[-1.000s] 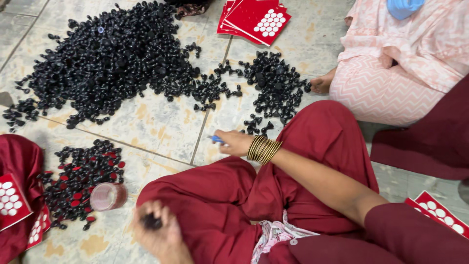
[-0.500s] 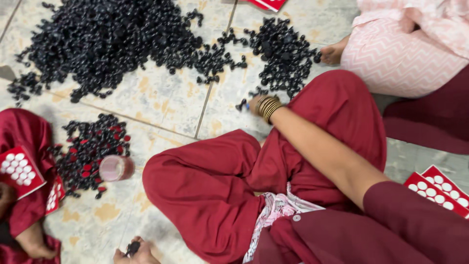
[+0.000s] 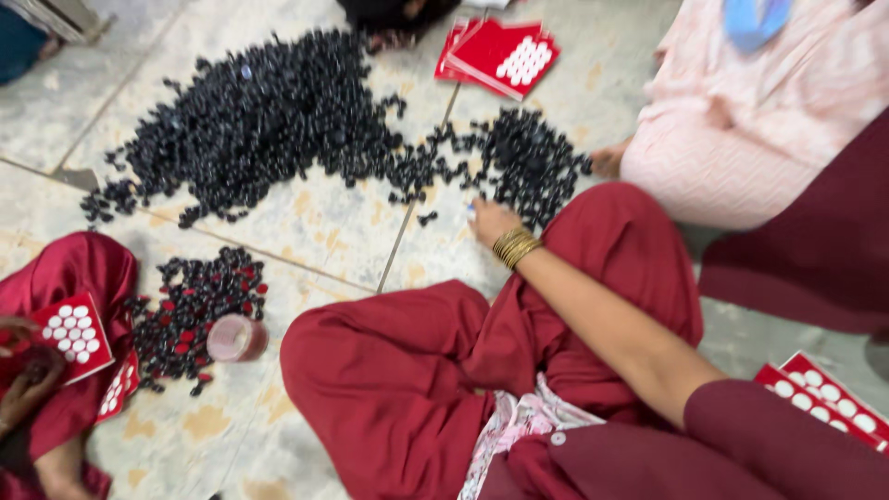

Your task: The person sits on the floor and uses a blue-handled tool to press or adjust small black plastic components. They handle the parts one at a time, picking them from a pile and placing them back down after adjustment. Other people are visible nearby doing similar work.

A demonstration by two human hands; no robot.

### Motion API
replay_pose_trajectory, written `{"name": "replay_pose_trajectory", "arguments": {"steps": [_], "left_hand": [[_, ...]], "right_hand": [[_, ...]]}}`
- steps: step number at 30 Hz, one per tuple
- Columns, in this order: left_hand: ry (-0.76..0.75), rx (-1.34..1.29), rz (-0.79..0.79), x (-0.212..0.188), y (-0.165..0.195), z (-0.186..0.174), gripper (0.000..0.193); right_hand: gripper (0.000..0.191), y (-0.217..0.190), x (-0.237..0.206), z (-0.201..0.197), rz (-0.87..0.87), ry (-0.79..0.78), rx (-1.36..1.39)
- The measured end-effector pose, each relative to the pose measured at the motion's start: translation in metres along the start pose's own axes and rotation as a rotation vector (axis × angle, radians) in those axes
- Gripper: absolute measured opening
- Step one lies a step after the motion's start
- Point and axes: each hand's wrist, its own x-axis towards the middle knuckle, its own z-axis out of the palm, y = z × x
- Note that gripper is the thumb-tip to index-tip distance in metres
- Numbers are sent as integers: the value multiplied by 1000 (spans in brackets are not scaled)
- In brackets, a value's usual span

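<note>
My right hand [image 3: 491,220] reaches forward over my red-trousered knee, gold bangles [image 3: 515,246] on its wrist. Its fingers rest on the tiled floor at the near edge of a small heap of black pieces [image 3: 532,162]. A small pale blue thing [image 3: 470,211] shows at the fingertips; the blur hides whether it is gripped. A much larger heap of black pieces [image 3: 269,120] spreads to the left, linked to the small one by a thin trail. My left hand is out of view.
A stack of red cards with white dots [image 3: 500,56] lies beyond the heaps. At left, a co-worker's hand [image 3: 23,380] holds a similar card [image 3: 74,333] beside a black-and-red pile [image 3: 199,306] and a pink cup [image 3: 236,338]. A person in pink [image 3: 759,120] sits right; more cards [image 3: 820,393] lie near right.
My right hand has moved forward from my knee to the edge of the small black heap. My left hand, seen low in the frame before, has dropped out of view.
</note>
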Motion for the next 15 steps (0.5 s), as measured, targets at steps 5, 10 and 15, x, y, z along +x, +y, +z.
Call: {"name": "replay_pose_trajectory", "arguments": {"steps": [5, 10, 15], "left_hand": [[12, -84, 275, -41, 66, 8, 21], [105, -81, 284, -144, 39, -44, 22], [127, -65, 284, -196, 26, -82, 24]], "right_hand": [[34, 6, -51, -10, -164, 77, 27], [37, 1, -113, -63, -324, 81, 172], [35, -2, -160, -103, -388, 166, 256]]}}
